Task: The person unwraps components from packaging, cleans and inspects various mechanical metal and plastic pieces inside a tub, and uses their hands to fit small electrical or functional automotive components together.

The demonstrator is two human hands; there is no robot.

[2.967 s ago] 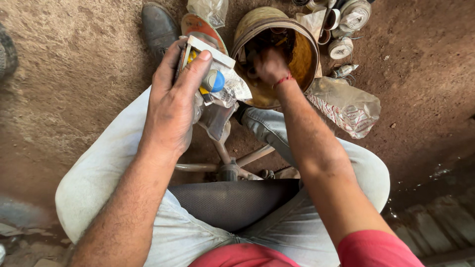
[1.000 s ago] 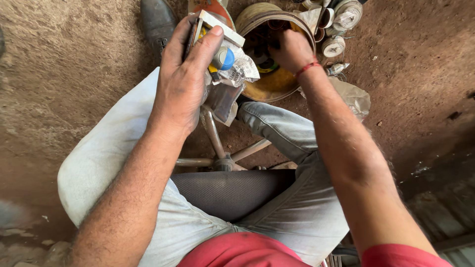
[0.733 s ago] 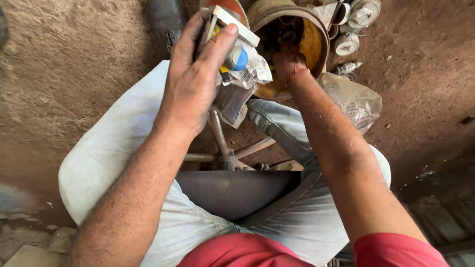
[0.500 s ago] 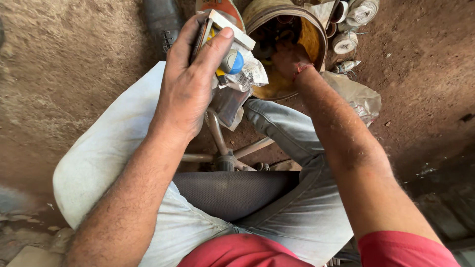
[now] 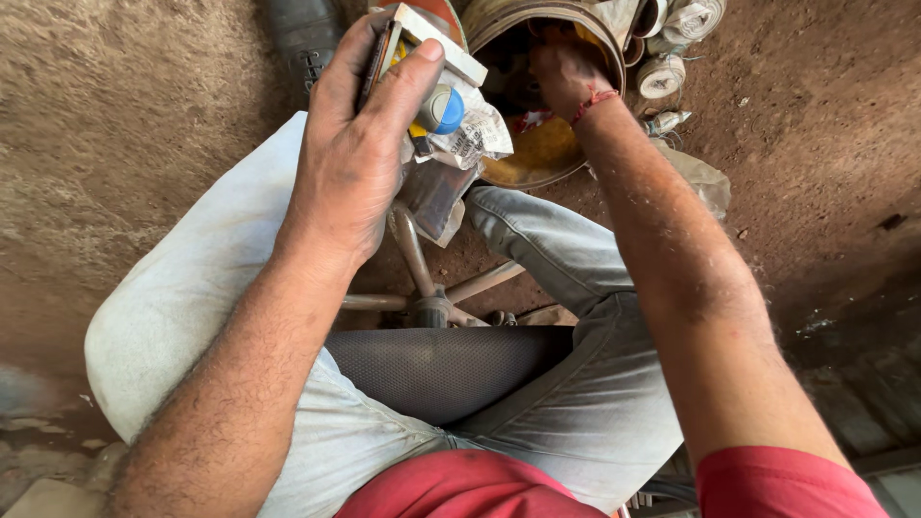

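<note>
Even, soft daylight; no glare. Soft shadow lies under the seat [image 5: 451,369] and inside the bucket [image 5: 537,105]. Focus sharp at centre. Wide-angle stretch at edges; slight blur in corners.

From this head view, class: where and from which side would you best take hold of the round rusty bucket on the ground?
Grip the bucket by its top rim on the near, bare arc, coming straight down from above. It stands upright with its mouth open, so the rim is the only thin edge to pinch. The right hand already fills the far side, and the left hand with its packets crowds the left.
</note>
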